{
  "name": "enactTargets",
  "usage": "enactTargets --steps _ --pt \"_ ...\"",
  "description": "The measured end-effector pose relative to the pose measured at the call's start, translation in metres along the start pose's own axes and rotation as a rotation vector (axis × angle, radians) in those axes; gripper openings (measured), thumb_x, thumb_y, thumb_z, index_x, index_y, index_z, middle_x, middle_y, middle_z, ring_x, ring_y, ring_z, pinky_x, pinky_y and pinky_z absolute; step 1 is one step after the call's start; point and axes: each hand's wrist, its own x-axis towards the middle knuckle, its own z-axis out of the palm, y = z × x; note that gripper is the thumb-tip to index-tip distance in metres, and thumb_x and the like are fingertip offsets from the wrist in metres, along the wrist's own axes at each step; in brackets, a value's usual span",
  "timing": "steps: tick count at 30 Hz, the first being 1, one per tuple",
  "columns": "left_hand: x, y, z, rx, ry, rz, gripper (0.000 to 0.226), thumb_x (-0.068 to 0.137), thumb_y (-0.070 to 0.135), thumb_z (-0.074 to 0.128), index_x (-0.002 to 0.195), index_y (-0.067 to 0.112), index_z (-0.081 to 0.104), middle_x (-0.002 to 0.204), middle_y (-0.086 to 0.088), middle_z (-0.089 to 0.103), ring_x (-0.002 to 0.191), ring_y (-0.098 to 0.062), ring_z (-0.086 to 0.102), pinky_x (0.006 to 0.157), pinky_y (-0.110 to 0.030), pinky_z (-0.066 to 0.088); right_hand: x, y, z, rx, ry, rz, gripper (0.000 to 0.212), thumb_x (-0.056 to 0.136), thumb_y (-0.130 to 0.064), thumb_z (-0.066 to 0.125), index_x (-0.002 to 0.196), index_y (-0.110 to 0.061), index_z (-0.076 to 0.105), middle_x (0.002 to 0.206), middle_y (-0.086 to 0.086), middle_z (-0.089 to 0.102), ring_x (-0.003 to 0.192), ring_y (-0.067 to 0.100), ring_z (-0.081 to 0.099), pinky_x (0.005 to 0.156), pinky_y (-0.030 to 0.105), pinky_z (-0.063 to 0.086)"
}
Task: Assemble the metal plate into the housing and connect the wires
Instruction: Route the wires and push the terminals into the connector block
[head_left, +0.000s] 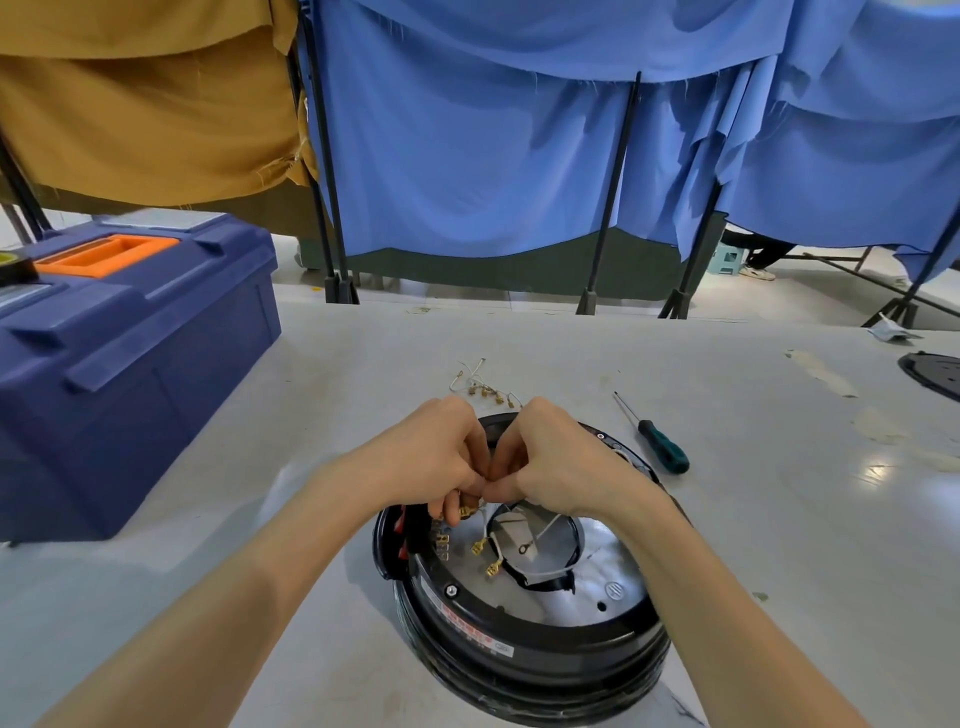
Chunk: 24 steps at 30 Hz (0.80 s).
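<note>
Both hands meet above the far rim of the round black housing (524, 631), knuckles almost touching. The left hand (441, 457) is curled, and its grip pinches a brass terminal (467, 512) at the end of a white wire (485, 525). The right hand (558, 465), pressed in from the right of that pinch, is curled as well, its thumb and forefinger closing on the same wire just beside the terminal; the fingers hide exactly where they touch it. Directly beneath the grip and nearer the person, the silvery metal plate (610, 569) lies inside the housing, with two more brass terminals (479, 546) and a ring terminal (523, 547) hanging loose over its central opening. Beyond the grip, on the grey tabletop (753, 519), lies a small bunch of spare wires (480, 387). To the right of the grip, apart from the housing, rests a green-handled screwdriver (662, 449). Well to the left stands a blue toolbox (135, 364) with an orange handle.
</note>
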Motion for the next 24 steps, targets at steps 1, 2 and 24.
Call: enactTargets --steps 1,2,24 --pt "0.0 0.0 0.0 0.012 -0.006 0.009 0.011 0.085 0.003 0.066 0.078 0.011 0.065 0.048 -0.001 0.065 0.032 -0.008 0.052 0.041 -0.017 0.041 0.0 0.001 0.0 0.007 -0.005 -0.002 0.016 0.077 -0.011 0.078 0.065 -0.002 0.072 0.053 0.007 0.048 0.049 0.014 0.034 0.046 0.022 0.031" --pt "0.0 -0.001 0.0 0.018 -0.01 0.018 0.014 0.085 0.002 0.066 0.077 0.012 0.064 0.049 0.0 0.065 0.033 -0.008 0.053 0.04 -0.017 0.04 0.001 0.001 0.0 0.009 -0.007 0.001 0.014 0.076 -0.009 0.078 0.066 -0.002 0.072 0.052 0.006 0.048 0.048 0.013 0.035 0.044 0.021 0.03" --pt "-0.008 -0.047 0.006 0.072 0.555 -0.081 0.029 0.074 0.062 0.069 0.078 0.033 0.072 0.069 0.013 0.065 0.062 -0.002 0.056 0.06 -0.026 0.046 0.016 0.01 0.008 0.101 -0.197 0.006 0.007 0.081 -0.008 0.073 0.074 -0.009 0.073 0.065 0.009 0.063 0.06 0.019 0.05 0.06 0.034 0.039"
